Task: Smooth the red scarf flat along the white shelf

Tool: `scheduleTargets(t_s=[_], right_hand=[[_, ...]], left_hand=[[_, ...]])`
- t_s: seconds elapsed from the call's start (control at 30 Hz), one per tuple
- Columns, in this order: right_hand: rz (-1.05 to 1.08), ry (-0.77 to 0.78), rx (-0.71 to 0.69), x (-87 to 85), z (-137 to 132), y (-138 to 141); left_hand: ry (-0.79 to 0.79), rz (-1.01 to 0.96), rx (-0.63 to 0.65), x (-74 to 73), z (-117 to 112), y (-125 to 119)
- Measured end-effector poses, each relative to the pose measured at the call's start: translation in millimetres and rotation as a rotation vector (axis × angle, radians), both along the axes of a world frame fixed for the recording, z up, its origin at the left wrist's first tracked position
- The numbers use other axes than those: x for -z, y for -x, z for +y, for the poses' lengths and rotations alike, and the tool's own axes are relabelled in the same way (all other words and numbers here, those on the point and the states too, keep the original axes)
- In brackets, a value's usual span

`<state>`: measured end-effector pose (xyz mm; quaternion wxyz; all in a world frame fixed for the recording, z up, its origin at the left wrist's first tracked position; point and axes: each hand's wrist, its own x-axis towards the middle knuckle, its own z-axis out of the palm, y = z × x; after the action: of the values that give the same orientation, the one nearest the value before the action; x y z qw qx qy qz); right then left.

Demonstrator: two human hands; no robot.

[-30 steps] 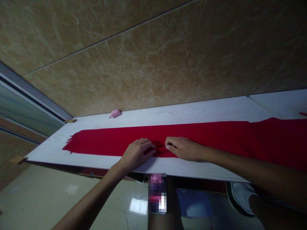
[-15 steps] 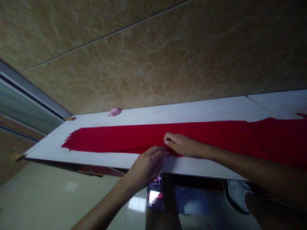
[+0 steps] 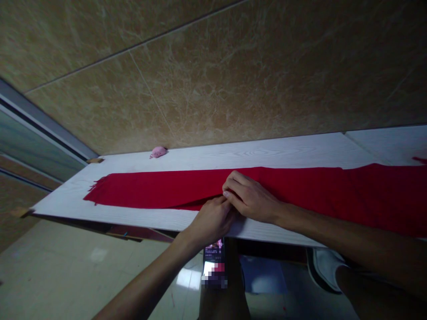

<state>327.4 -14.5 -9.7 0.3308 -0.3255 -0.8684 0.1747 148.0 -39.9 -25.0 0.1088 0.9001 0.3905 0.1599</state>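
Observation:
A long red scarf [image 3: 160,191] with a fringed left end lies stretched along a white wooden board [image 3: 267,153]. My left hand [image 3: 211,220] sits at the scarf's near edge, fingers curled onto the cloth. My right hand [image 3: 248,198] lies just beside it, fingertips bent and pressed on the same near edge, lifting a fold of the scarf toward the wall. The two hands touch each other.
A small pink object [image 3: 158,152] lies at the board's far edge by the tiled wall. Below the near edge a phone [image 3: 213,262] with a lit screen rests on my leg. A white shoe [image 3: 325,266] shows on the pale floor at the right.
My left hand has slid right along the scarf's near edge until it meets my right hand. The right hand has moved a little away from me, drawing the scarf's edge up with it.

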Motion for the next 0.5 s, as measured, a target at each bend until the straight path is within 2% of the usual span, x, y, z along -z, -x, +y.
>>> scheduleTargets(t_s=[0.1, 0.23, 0.4, 0.5], right_hand=[[-0.028, -0.111, 0.010, 0.9, -1.0, 2.6], [-0.057, -0.171, 0.024, 2.9, -0.7, 3.0], [-0.087, -0.215, 0.016, 5.4, -0.3, -0.3], [-0.103, -0.228, -0.001, 6.5, -1.3, -2.6]], left_hand=[[0.050, 0.125, -0.040, 1.3, 6.3, -3.4], [0.162, 0.218, -0.092, 10.2, 20.3, -3.4], [0.195, 0.201, 0.052, 31.3, 43.4, -2.4], [0.184, 0.151, 0.092, 37.4, 54.6, -3.8]])
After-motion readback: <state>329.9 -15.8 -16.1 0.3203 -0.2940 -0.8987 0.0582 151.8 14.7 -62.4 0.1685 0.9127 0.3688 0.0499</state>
